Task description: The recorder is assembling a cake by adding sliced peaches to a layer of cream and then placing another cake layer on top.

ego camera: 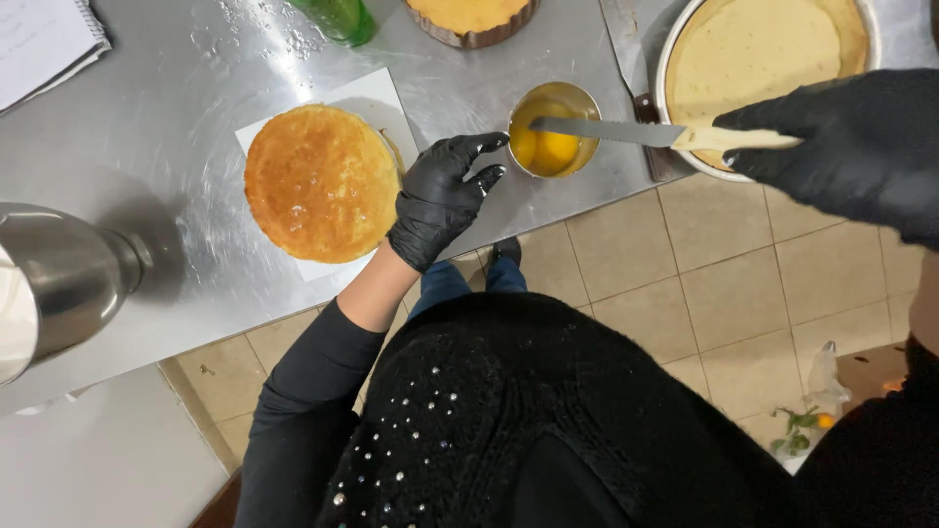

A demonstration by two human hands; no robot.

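Observation:
My left hand (445, 196), in a black glove, rests on the steel table (166, 117) with its fingers spread. It touches the right edge of a round golden cake (318, 181) that lies on a white sheet (377, 93). My right hand (841, 147), also gloved in black, grips the cream handle of a long knife (606, 130). The blade reaches left, and its tip lies over a small metal cup (556, 127) of yellow liquid, just beyond my left fingertips.
A round pan with pale dough (758, 49) stands at the back right. Another cake (469, 18) and a green bottle (337, 18) sit at the far edge. A large steel vessel (59, 279) is at the left, a notebook (44, 39) in the far left corner. Tiled floor lies below.

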